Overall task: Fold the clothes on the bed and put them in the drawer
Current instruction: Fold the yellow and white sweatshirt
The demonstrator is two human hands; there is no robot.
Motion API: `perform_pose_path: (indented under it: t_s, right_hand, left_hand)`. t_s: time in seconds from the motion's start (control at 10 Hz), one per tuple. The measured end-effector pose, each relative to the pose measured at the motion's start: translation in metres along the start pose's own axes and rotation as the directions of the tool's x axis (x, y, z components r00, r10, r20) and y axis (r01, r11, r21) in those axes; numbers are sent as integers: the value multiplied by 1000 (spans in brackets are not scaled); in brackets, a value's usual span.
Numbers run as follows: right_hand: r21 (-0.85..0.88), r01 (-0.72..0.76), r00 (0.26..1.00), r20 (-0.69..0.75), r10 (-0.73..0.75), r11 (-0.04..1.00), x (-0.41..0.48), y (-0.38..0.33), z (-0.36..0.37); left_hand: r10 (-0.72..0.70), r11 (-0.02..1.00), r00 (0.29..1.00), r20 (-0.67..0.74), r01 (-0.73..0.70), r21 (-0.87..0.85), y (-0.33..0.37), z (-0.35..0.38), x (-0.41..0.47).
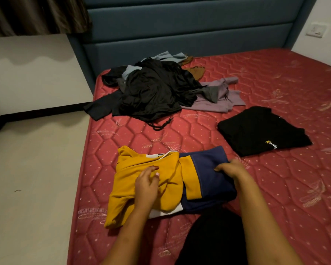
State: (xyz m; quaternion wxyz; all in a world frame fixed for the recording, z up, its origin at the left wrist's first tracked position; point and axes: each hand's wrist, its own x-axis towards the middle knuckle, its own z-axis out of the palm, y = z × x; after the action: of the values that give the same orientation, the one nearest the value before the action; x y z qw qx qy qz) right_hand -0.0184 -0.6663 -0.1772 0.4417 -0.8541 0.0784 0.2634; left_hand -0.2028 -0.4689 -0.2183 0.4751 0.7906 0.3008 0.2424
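A yellow and navy garment (204, 169) lies partly folded on the red mattress (275, 188) near its front edge. My left hand (146, 185) rests on the yellow half, fingers spread and relaxed. My right hand (230, 168) presses on the navy half, fingers curled over a fold of the cloth. A folded black T-shirt (260, 131) with a small yellow and white logo lies to the right. Farther back is a loose pile of clothes (155, 88): black, grey-blue, brown and lilac pieces. No drawer is in view.
A blue padded headboard (180, 31) stands behind the pile. Pale floor (36, 169) runs along the mattress's left side, with a curtain (36, 14) at the top left. A wall switch (315, 29) sits at the top right.
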Motion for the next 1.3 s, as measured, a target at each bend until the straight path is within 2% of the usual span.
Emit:
perform_pose_path:
  t_s: [0.1,0.2,0.3,0.4,0.5,0.6,0.7,0.8,0.9,1.0,1.1,1.2,1.3]
  right_hand:
    - [-148,144,988,-30,-150,979,-28,-43,3]
    - [-444,351,919,-8,-395,824,-88,-108,48]
    - [-465,550,822,153,-549,693,-131,-132,105]
    - [-287,740,649,541,-534,609,-167,-122,183]
    - [-438,751,657,574,-490,494,-160,-97,203]
    - [-655,712,675,541,-503,251,-124,-55,202]
    - [-678,717,653,570,-498,164,-103,-35,205]
    - [-657,745,603,591,-535,115,-92,-22,217]
    - [-651,743,613,567,-550,157,-88,-16,225]
    - [-664,707,658,490,-571,244,-80,-8,230]
    - [-683,672,695,448,-563,286,-74,-4,228]
    - [-689,594,782,375,-498,415,-67,3,220]
    - [-629,504,852,253,-458,592,-63,5,211]
  left_hand:
    - [-106,988,987,-117,91,-128,-6,-26,11]
    - [-434,796,895,-104,328,-508,-18,-66,24]
    - [-615,520,782,105,502,-691,-19,-92,25]
    - [-744,436,666,43,534,-725,-26,-118,34]
    - [-955,131,-123,-271,645,-753,-59,-131,55]
    - [-564,718,795,224,606,-343,-86,-113,36]
    - [-546,541,781,302,604,-585,-87,-120,30]
    - [-509,715,848,146,511,-476,-72,-127,38]
    - [-392,917,917,-78,383,-107,-69,-128,45]
    - [-140,821,990,-14,123,558,-60,-116,38]
    - [-183,749,968,174,23,663,-53,-97,35]
    - [-351,771,877,327,73,633,-56,-90,31]
    - [-420,727,831,366,66,684,-61,-97,37]
